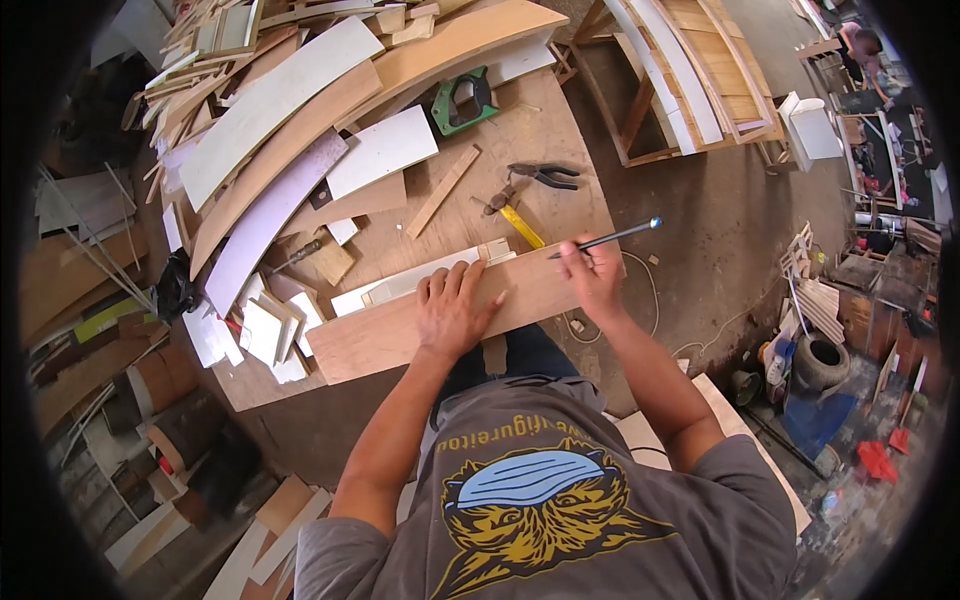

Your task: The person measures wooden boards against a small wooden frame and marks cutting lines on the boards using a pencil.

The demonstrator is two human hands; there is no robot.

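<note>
A long brown wooden board [370,345] lies along the near edge of the workbench, in front of my body. My left hand [452,305] rests on it, palm down with the fingers stretched over its far edge. Over the board's right end, my right hand [592,275] is closed around a dark pencil [622,234], its pale-blue end pointing up and right. Whether the pencil's tip touches the board I cannot tell. Just beyond the board lies a narrow white piece with light wooden strips [405,283]. A hammer [515,218] with a yellow handle lies close to my right hand.
Pliers [545,176], a green-handled saw [465,100] and a loose wooden strip [443,192] lie on the workbench [540,120]. Curved boards [285,130] and offcuts are piled at the left. A wooden frame [690,75] stands beyond. Another person [862,50] is at the far right.
</note>
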